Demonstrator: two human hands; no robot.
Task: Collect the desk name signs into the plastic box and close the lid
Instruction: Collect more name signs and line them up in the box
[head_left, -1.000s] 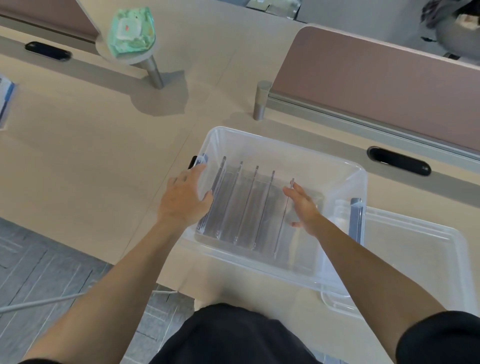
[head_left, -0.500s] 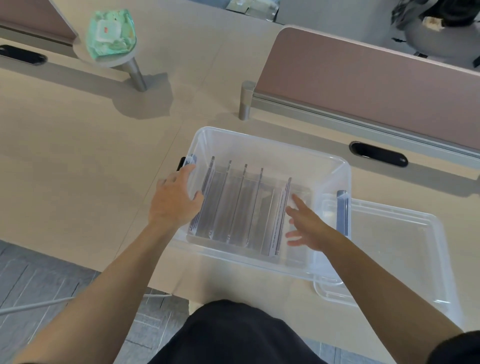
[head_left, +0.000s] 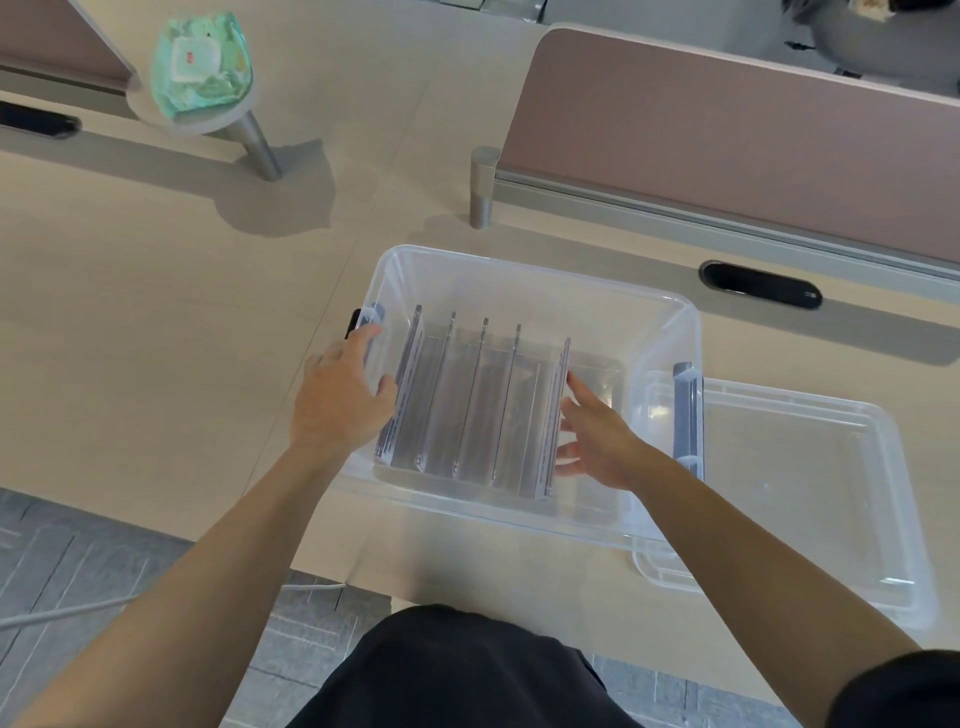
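A clear plastic box (head_left: 530, 270) stands on the desk in front of me. Several transparent desk name signs (head_left: 483, 400) stand upright in a row inside it. My left hand (head_left: 337, 395) rests over the box's left wall beside its grey latch, fingers spread. My right hand (head_left: 597, 431) is inside the box, open, its fingertips against the rightmost sign. The clear lid (head_left: 810, 488) lies flat on the desk to the right of the box, partly under its right edge.
A pink desk divider (head_left: 727, 140) on a metal rail runs behind the box, with a black cable slot (head_left: 761, 286) below it. A green wipes pack (head_left: 202, 62) sits on a small round stand at the far left. The desk's front edge is near my body.
My right hand has slid back along the rightmost sign, towards the box's near side, and that sign has shifted left. My left hand stays on the left wall.
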